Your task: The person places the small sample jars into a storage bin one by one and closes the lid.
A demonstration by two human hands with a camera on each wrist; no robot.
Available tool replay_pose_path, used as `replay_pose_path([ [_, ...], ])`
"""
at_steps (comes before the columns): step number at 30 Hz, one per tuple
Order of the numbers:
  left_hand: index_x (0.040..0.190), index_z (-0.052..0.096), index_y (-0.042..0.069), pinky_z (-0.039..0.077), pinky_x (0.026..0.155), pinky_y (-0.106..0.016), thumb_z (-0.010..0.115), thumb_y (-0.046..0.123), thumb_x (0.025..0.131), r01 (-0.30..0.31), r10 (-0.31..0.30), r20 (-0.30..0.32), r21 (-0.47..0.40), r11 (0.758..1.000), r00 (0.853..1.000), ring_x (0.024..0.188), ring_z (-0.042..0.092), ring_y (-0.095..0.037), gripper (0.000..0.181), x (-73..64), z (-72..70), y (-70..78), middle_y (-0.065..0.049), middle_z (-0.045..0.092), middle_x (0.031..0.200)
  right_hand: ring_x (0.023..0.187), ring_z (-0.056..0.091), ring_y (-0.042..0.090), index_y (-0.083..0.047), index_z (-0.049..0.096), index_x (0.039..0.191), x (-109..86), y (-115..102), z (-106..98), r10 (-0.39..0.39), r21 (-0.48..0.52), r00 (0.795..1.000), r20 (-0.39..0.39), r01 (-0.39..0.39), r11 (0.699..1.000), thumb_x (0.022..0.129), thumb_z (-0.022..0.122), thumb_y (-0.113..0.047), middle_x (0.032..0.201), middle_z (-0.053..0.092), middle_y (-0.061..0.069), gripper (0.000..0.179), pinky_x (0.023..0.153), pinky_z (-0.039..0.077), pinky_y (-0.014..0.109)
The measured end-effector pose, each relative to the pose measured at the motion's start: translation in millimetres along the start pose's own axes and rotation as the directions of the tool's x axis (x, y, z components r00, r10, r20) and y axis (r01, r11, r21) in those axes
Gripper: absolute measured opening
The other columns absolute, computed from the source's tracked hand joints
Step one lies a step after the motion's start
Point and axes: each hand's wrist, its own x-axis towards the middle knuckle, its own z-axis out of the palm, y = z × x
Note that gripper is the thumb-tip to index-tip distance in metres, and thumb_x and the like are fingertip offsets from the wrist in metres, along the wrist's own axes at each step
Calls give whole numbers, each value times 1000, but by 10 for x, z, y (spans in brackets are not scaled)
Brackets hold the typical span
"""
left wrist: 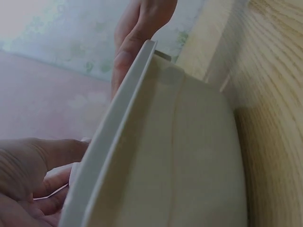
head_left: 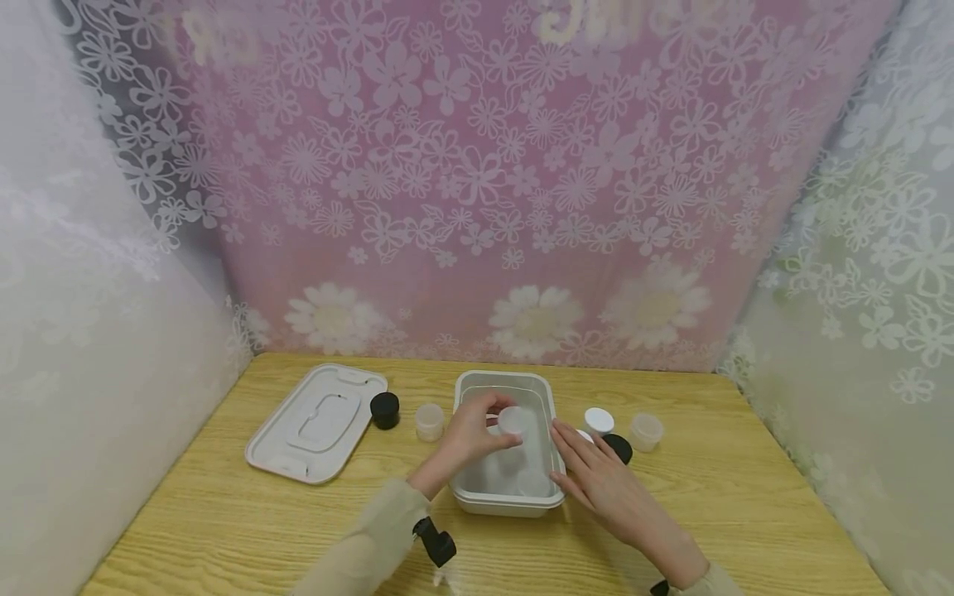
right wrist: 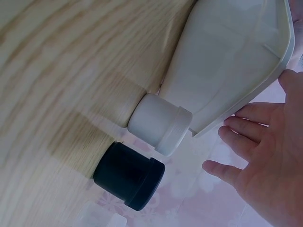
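Observation:
My left hand (head_left: 469, 432) reaches over the white plastic bin (head_left: 508, 502) and grips a small translucent jar (head_left: 512, 419) between thumb and fingers. Below it, another translucent jar (head_left: 532, 482) shows faintly inside the bin. My right hand (head_left: 605, 490) touches the bin's right rim with fairly straight fingers. In the right wrist view those fingers (right wrist: 246, 130) lie along the rim, and a white jar (right wrist: 158, 123) and a black jar (right wrist: 129, 175) stand beside the bin. The left wrist view shows the bin's wall hiding most of the held jar.
A white lid (head_left: 320, 422) lies on the wooden table (head_left: 194, 513) at left, a black jar (head_left: 385, 410) beside its edge. A translucent jar (head_left: 429, 421) stands left of the bin. On the right are a white jar (head_left: 599, 420) and a translucent jar (head_left: 646, 431).

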Motion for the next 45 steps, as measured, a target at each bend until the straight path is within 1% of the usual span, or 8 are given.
replay_pose_path([
  [3,126,64,-2,56,96,-43,84,6,84,12,-12,2,6,1000,1000,117,63,-36,48,12,72,28,-19,66,126,138,50,28,3,47,149,-5,-3,-6,-9,-17,1000,-16,8,1000,102,60,-38,154,48,14,63,113,37,55],
  [6,125,64,0,57,95,-43,84,6,83,37,-37,-2,52,998,999,116,64,-37,46,25,137,54,-19,66,126,137,51,28,3,49,148,-5,-6,-14,-13,-18,1000,-24,12,1000,103,58,-38,153,49,14,62,126,17,37],
  [10,123,66,4,56,94,-42,85,7,82,78,-81,13,161,984,997,114,64,-34,46,29,229,64,-15,67,125,136,52,30,4,49,147,-2,-9,-25,-22,-5,1000,-22,22,1000,103,56,-39,152,50,16,62,121,-11,18],
  [14,121,67,6,54,95,-40,86,8,80,105,-118,37,252,962,992,114,64,-28,46,31,327,32,-10,68,124,135,52,30,4,49,147,-6,-17,-28,-27,-7,999,-24,27,1000,104,56,-40,151,50,16,62,120,-12,18],
  [20,119,67,8,54,94,-39,88,11,79,145,-172,72,287,947,982,111,64,-25,45,41,405,-9,-7,68,121,136,51,29,4,49,147,-18,-21,-20,-19,-8,1000,-21,19,1000,103,57,-39,153,49,15,62,120,-12,17],
  [33,119,67,1,58,87,-42,74,14,93,166,-192,84,242,956,978,105,69,-30,30,40,265,26,-14,69,118,137,51,28,3,50,147,-14,-14,-4,-27,-31,999,-43,26,999,104,54,-41,153,49,14,61,125,-1,24],
  [38,118,68,3,59,83,-36,71,12,95,147,-182,118,257,955,976,101,70,-26,24,40,250,18,-12,70,115,136,52,30,5,50,146,-8,-1,-12,-37,-20,998,-41,36,999,103,57,-39,152,50,16,62,121,-10,19],
  [45,112,71,6,56,81,-33,69,14,97,119,-158,132,263,958,979,97,68,-22,17,27,274,12,-7,73,105,136,52,29,4,50,147,-6,-6,-18,-28,-24,999,-27,27,999,102,60,-38,152,50,15,62,121,-11,18],
])
